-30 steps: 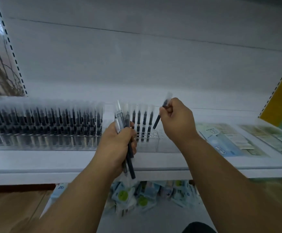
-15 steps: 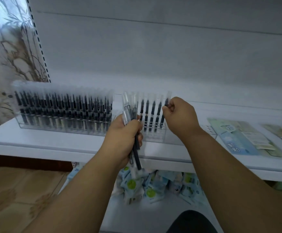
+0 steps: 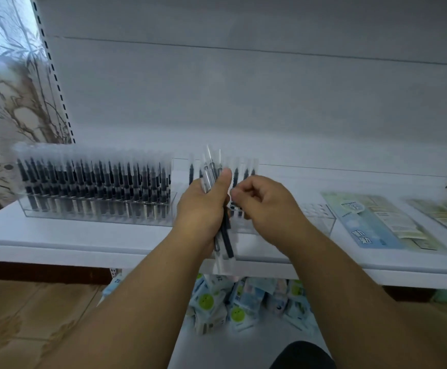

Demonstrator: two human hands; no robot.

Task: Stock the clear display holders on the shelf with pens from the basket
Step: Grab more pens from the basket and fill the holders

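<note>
Partly hidden behind both hands, the second clear holder (image 3: 315, 219) holds a few pens. The left hand (image 3: 203, 209) grips a pen bundle (image 3: 223, 235); the right hand (image 3: 265, 206) is curled, apparently empty. A full holder (image 3: 97, 187) stands on the white shelf (image 3: 57, 241); blurred packets (image 3: 243, 302) lie below.

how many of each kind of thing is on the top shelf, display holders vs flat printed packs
clear display holders: 2, the full holder on the left and the part-filled holder behind the hands
flat printed packs: 2, the blue pack and the pale pack at the right edge
total: 4
</note>
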